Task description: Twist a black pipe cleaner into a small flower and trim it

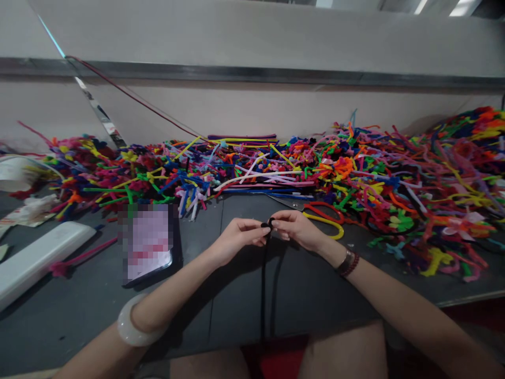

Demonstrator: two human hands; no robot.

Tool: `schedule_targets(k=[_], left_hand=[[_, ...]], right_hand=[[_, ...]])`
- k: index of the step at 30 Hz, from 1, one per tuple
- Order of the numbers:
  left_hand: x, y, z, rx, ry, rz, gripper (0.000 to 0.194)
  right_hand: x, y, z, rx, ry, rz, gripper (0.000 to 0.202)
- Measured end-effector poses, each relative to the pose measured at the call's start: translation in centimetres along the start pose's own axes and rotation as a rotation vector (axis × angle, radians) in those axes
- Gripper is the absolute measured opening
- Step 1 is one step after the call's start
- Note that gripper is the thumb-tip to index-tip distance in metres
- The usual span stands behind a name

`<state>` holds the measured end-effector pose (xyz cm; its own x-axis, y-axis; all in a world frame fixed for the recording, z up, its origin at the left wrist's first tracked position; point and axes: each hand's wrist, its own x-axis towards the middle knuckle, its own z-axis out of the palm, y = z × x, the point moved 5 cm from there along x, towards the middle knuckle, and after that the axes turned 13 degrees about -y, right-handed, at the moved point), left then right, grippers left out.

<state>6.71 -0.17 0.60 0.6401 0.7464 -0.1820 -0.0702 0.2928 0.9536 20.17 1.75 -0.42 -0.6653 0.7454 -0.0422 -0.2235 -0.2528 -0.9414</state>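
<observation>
Both hands, left hand [240,239] and right hand [295,227], pinch a black pipe cleaner [270,223] above the dark surface [98,305]; its small loop could spring loose if either grip slackens.

Craft workshop, pipe-cleaner heap [355,173], grey workbench [236,295]

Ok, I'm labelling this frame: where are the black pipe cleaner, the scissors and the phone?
black pipe cleaner [263,295]: head view, hanging stem below the hands.
scissors [329,222]: head view, yellow handle loop.
phone [149,243]: head view, blurred screen.
</observation>
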Motion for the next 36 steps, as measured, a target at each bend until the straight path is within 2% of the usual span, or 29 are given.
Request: schedule_targets(k=[4,11,17,22,30,36], left_hand=[[0.1,0.0,-0.2,-0.02,0.017,0.01,0.023],[0.2,-0.1,-0.1,0.03,-0.022,0.027,0.021],[0.1,0.5,0.3,0.16,0.029,0.076,0.022],[0.0,0.7,0.4,0.255,0.013,0.074,0.02],[-0.2,0.5,1.0,0.25,-0.101,-0.017,0.017],[-0.1,0.4,0.8,0.233,-0.068,-0.027,0.018]], right_hand=[[0.0,0.0,-0.3,-0.017,0.055,-0.018,0.022],[0.0,-0.4,-0.1,-0.105,0.044,-0.022,0.019],[-0.2,-0.7,0.1,-0.177,0.065,-0.052,0.017],[-0.1,-0.2,0.2,-0.14,0.016,-0.023,0.019],[-0.4,0.6,0.9,0.051,-0.131,0.111,0.017],[-0.5,0.7,1.0,0.139,-0.163,0.14,0.017]])
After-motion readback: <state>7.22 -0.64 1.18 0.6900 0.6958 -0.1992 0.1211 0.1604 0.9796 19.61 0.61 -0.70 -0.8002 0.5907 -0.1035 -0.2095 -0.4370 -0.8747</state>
